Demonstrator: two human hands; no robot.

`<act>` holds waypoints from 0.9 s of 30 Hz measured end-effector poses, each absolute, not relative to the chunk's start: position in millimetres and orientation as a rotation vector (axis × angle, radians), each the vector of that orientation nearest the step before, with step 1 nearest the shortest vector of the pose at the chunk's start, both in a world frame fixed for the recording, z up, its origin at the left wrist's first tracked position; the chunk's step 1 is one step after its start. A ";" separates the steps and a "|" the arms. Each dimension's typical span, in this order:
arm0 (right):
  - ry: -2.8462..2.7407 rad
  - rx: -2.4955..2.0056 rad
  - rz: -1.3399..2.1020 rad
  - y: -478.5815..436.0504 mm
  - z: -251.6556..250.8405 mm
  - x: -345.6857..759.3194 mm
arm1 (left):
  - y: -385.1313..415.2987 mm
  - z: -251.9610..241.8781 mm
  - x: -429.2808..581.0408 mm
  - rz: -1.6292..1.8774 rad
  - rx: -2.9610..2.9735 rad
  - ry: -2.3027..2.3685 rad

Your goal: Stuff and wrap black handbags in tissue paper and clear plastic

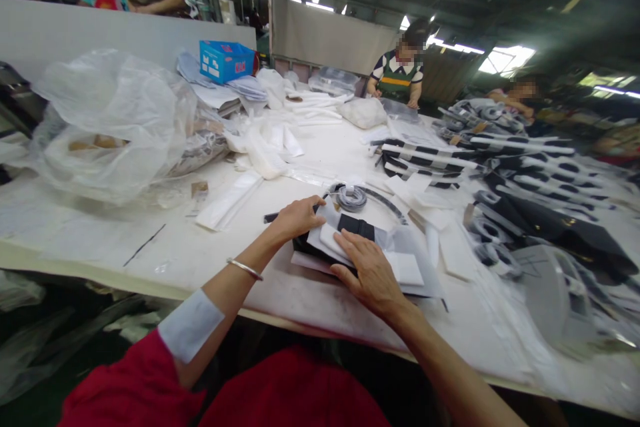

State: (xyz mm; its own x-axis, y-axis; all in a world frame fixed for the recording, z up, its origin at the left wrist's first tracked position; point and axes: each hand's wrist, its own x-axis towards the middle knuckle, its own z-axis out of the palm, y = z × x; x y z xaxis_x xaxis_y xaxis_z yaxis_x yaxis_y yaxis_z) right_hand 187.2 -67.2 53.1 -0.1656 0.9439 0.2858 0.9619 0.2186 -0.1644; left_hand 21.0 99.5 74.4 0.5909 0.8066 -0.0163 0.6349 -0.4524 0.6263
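Note:
A black item wrapped in white paper sheets [345,240] lies on the white worktable [150,240] in front of me. My left hand [296,217] rests on its left end, fingers curled over the paper edge. My right hand [367,273] lies on top of it, fingers pressed down on the white paper beside a black patch [356,225]. A grey coiled strap [351,197] sits just beyond the bundle, with a dark curved strap [390,205] trailing off to the right.
A big crumpled clear plastic bag [110,120] fills the left of the table. A blue box [225,60] stands at the back. Black-and-white striped pieces [440,160] and bags pile up on the right. Other people work at the far side.

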 end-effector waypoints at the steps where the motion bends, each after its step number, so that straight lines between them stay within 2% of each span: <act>1: -2.175 -1.779 -0.084 -67.3 52.8 187.0 | 100.5 74.6 23.8 0.361 2.230 1.138; 12: -2.145 -1.783 -0.058 -68.3 54.1 186.1 | 97.5 78.0 32.7 0.328 2.293 1.237; 20: -2.164 -1.800 -0.089 -66.4 52.5 184.5 | 113.0 54.6 42.9 0.424 2.297 1.197; 27: -2.183 -1.859 -0.165 -68.4 47.3 180.5 | 89.8 61.1 11.3 0.659 2.281 1.118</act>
